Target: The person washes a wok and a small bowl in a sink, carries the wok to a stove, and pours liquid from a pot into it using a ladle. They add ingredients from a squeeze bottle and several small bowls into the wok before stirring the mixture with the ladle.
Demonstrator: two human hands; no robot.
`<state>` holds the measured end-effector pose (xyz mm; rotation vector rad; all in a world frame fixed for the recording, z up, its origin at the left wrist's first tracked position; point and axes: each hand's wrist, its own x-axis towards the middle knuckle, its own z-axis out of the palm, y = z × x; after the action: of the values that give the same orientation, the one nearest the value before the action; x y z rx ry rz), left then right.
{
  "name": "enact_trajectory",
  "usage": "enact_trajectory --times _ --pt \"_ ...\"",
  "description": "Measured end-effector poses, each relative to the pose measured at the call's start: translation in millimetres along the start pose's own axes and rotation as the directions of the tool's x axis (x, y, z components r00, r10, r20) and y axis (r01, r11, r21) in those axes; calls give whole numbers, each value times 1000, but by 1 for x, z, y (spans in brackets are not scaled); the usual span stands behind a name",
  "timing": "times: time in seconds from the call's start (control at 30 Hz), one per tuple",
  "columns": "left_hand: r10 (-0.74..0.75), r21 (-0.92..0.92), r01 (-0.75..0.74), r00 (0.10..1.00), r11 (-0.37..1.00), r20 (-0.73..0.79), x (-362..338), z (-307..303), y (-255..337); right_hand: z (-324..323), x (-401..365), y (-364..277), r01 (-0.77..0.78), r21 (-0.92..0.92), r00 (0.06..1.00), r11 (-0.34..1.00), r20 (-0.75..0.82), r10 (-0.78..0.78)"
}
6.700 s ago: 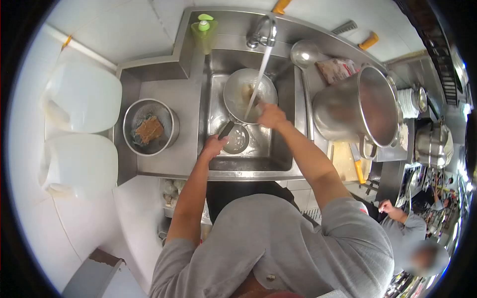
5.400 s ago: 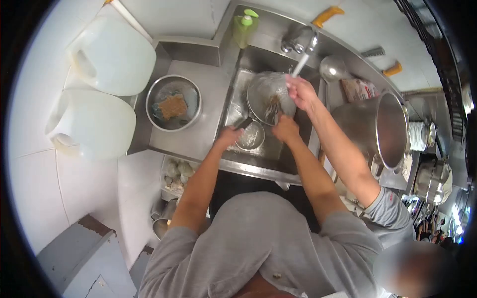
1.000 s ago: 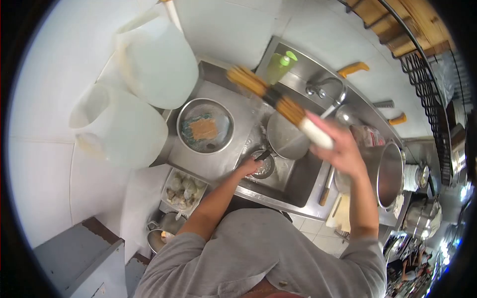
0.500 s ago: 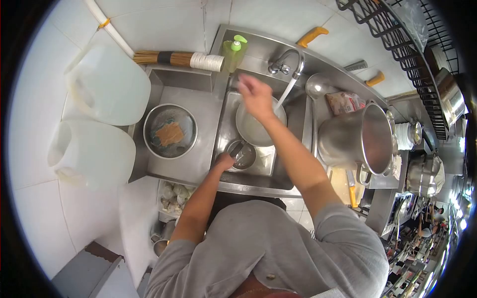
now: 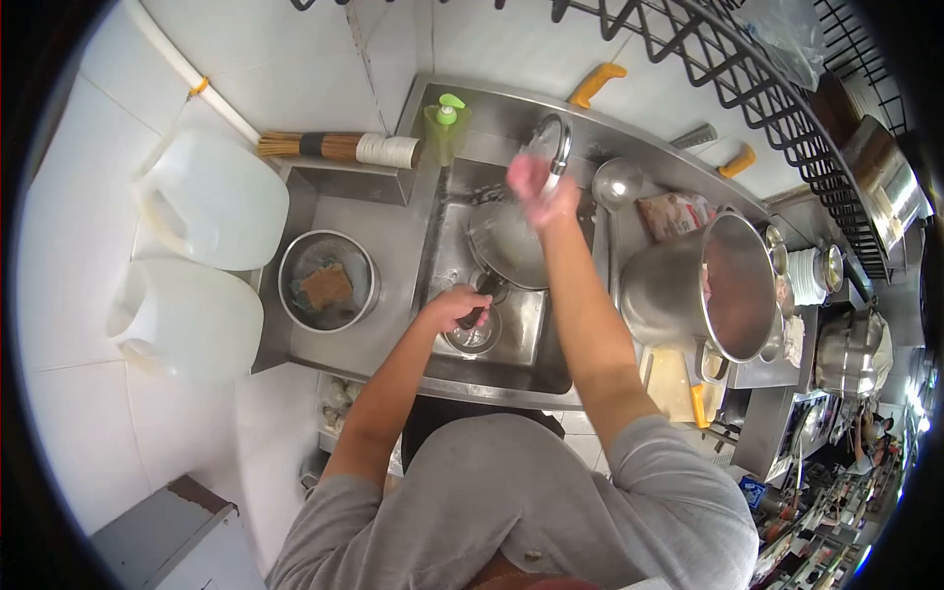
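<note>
My left hand (image 5: 460, 307) is closed round the dark handle of a pan (image 5: 511, 251) in the metal sink (image 5: 536, 366). The pan's pale round inside looks wet and lies under the tap (image 5: 560, 147). My right hand (image 5: 544, 189), smeared by motion, is just above the pan at the tap's spout, with water splashing about it. Its fingers are too blurred to read. Below my left hand, a small round metal vessel (image 5: 475, 334) sits at the bottom of the sink.
Left of the sink stands a metal bowl (image 5: 327, 282) with a brown scouring pad in it. A green soap bottle (image 5: 447, 128) and a stick brush (image 5: 334, 147) are behind. At right are a ladle (image 5: 618, 185), a big pot (image 5: 703, 285) and a yellow-handled knife (image 5: 699, 405).
My right hand has moved right, from beside the pan's far rim to the tap's spout. My left hand has shifted slightly up and right with the handle, and the pan has tilted.
</note>
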<state>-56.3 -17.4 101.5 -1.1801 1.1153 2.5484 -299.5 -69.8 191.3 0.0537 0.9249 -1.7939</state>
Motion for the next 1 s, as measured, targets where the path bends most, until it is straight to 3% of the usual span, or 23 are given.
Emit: enact_trajectory --times 0.03,0.07,0.13,0.17,0.2,0.23,0.27,0.33,0.43,0.47,0.5,0.53,0.57,0.67,0.7,0.73,0.77,0.8,0.83,0.9,1.0 --pt "11 14 -12 997 1000 70 7 -9 -10 -14 -2 8 -64 -268 997 961 21 73" --pt "-12 12 11 999 1000 34 3 -9 -16 -24 -7 7 -57 -481 997 875 9 70" --pt "-58 1 58 997 998 -42 -6 -10 -31 -48 -12 -7 -47 -822 998 567 -13 63" --pt "-68 -13 68 997 998 -23 0 -19 -49 -83 29 -19 117 -899 982 422 40 -185" --pt "-96 -35 95 994 995 -53 -3 -18 -60 -114 72 -25 233 -944 906 234 124 -404" --pt "-125 -55 121 989 991 -81 -4 -17 -69 -102 69 -34 412 -911 761 9 338 -554" --pt "-148 -72 141 983 987 -108 -3 -17 -75 -86 68 -46 530 -813 551 -241 546 -631" --pt "-176 -63 169 977 984 -124 -1 -16 -87 -103 115 -58 536 -797 694 -276 603 -393" --pt "-195 -99 185 976 978 -100 -3 -13 -97 -102 146 -32 410 -890 715 -196 448 -537" --pt "-191 -112 182 978 977 -78 -1 -13 -103 -101 157 -33 246 -943 914 226 148 -377" --pt "-184 -122 176 981 977 -58 -1 -15 -106 -94 167 -45 -35 -825 992 564 -98 -81" --pt "-179 -134 170 982 976 -60 -2 -17 -107 -74 152 -54 -256 -690 966 677 -217 144" --pt "-174 -140 165 983 976 -55 -4 -16 -106 -52 135 -62 -481 -522 876 705 -322 359" --pt "-147 -213 147 989 966 14 -9 -9 -100 -74 104 -48 -409 -385 912 828 -138 387" --pt "-138 -263 146 989 954 48 -12 -9 -99 -78 70 -39 -260 -502 966 825 -134 222" --pt "-121 -307 142 989 941 84 -13 -9 -94 -81 18 -32 65 -780 994 622 -2 -107" --pt "-124 -366 159 985 917 118 -13 -9 -88 -93 -21 -30 73 -997 930 26 59 -363" --pt "-128 -421 181 980 889 152 -13 -10 -84 -95 -89 -23 94 -988 868 -124 142 -476" --pt "-135 -473 209 973 856 186 -14 -11 -82 -127 -131 -12 155 -870 713 -467 426 -557" --pt "-150 -522 267 955 810 255 -11 -13 -80 -165 -201 -1 -66 -753 699 -655 433 -569" --pt "-217 -363 270 960 892 179 0 -22 -73 -217 -225 9 -333 -787 787 -519 71 -613"
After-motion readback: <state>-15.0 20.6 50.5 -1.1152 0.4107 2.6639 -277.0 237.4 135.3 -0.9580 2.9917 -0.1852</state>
